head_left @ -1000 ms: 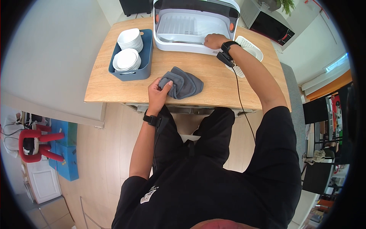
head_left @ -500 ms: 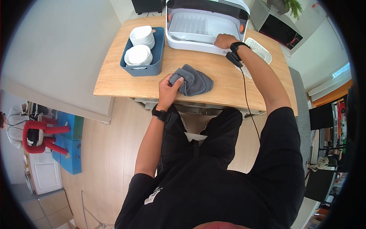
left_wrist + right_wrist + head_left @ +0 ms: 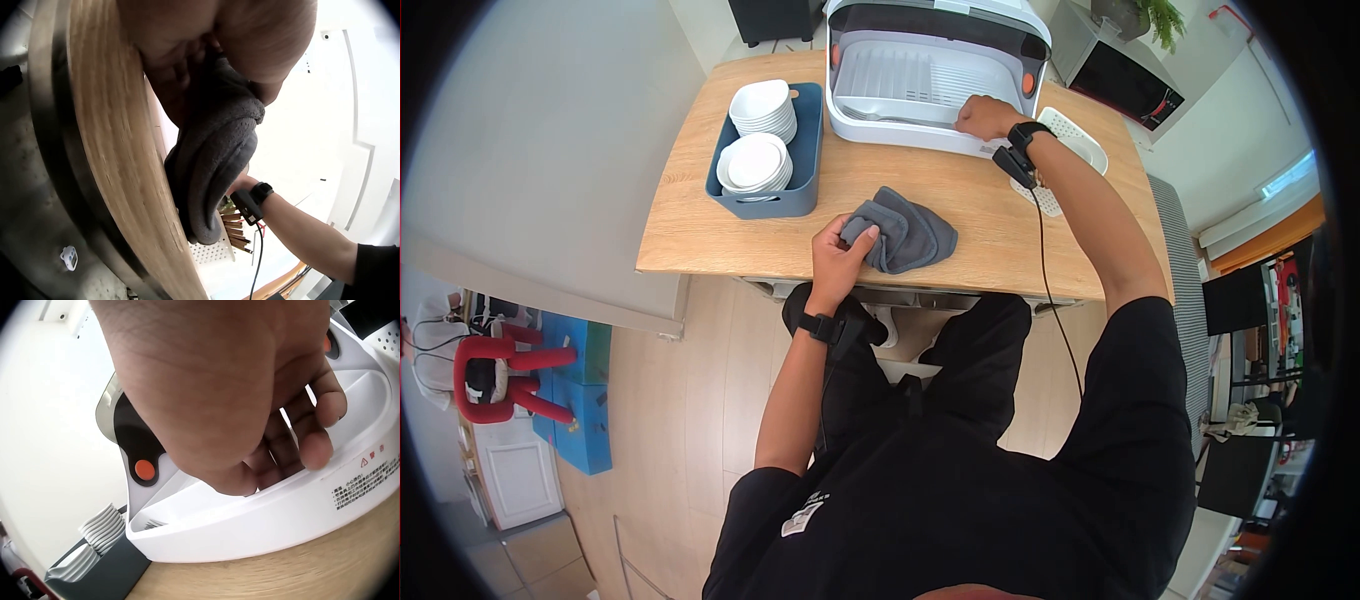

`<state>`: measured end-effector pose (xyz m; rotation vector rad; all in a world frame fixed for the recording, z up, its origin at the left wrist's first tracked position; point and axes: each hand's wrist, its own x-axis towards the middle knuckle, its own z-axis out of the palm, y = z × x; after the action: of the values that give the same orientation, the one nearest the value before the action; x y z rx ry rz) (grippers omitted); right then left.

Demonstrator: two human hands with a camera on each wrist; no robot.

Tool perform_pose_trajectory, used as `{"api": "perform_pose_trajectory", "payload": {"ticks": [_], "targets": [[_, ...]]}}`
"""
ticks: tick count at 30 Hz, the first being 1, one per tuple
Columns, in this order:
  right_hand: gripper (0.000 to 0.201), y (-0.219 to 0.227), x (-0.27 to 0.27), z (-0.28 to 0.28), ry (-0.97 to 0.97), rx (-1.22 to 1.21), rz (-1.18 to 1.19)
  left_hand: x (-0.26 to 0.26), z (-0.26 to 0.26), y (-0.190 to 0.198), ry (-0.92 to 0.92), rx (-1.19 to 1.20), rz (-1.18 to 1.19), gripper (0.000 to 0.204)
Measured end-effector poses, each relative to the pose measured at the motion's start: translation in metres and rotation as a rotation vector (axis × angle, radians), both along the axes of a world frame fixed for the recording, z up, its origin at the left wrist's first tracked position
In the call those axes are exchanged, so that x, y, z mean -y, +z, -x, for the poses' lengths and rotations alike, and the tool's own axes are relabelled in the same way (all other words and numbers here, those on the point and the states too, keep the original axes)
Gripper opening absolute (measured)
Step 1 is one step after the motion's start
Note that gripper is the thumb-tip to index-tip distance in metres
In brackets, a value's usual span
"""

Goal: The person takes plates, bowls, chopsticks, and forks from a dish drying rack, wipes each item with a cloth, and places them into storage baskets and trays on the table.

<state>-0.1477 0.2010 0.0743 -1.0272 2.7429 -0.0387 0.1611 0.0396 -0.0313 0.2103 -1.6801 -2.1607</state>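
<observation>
My left hand (image 3: 837, 262) grips a folded grey cloth (image 3: 908, 235) near the front edge of the table, the thumb lying on top. In the left wrist view the cloth (image 3: 215, 162) hangs in thick folds from the fingers. My right hand (image 3: 990, 118) reaches into the front trough of a white dish drying cabinet (image 3: 900, 140), fingers curled downward. A metal fork (image 3: 890, 118) lies along that trough, its handle running to the right fingertips, which pinch its end. Its tines (image 3: 155, 524) show at the trough's left end in the right wrist view.
A blue bin (image 3: 804, 185) with stacked white bowls (image 3: 762, 106) and plates (image 3: 755, 163) stands left of the cabinet. Right of it, partly behind my right forearm, is a white perforated basket (image 3: 1050, 203). A cable (image 3: 1043, 255) trails from my right wrist across the table edge.
The head view shifts slightly. Both hands keep nearly the same places, the left on the cloth and the right at the fork's end in the trough.
</observation>
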Motion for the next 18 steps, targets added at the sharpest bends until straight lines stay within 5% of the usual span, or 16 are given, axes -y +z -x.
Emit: {"api": "perform_pose_trajectory", "payload": {"ticks": [3, 6, 18], "targets": [[0.025, 0.004, -0.004, 0.001, -0.058, 0.207, 0.122, 0.0, 0.0, -0.001, 0.003, -0.012, -0.02, 0.024], [0.019, 0.0, -0.014, 0.002, 0.149, 0.074, 0.23, 0.0, 0.0, -0.004, 0.008, -0.012, -0.017, 0.025], [0.018, 0.035, -0.023, -0.058, 0.199, 0.198, 0.476, -0.001, -0.001, -0.006, 0.05, -0.033, -0.075, 0.025]]}}
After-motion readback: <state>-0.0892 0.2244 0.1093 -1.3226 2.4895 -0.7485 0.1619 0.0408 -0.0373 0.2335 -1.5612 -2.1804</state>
